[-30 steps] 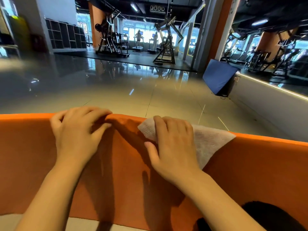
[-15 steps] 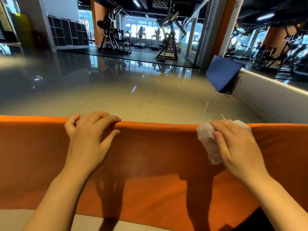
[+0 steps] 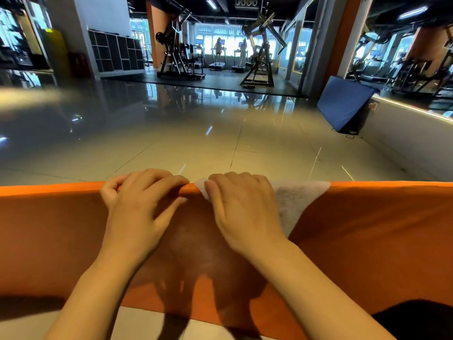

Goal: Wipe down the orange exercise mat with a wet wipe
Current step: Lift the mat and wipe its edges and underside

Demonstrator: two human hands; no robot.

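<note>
Along the far edge of the orange mat (image 3: 367, 241), the left hand (image 3: 139, 212) grips the rim while the right hand (image 3: 245, 212) presses the wet wipe (image 3: 296, 204) flat, which may bunch or slip off the edge.

wet wipe (image 3: 297, 204) partly under right hand (image 3: 245, 212), orange mat (image 3: 367, 241) cut off both sides
</note>
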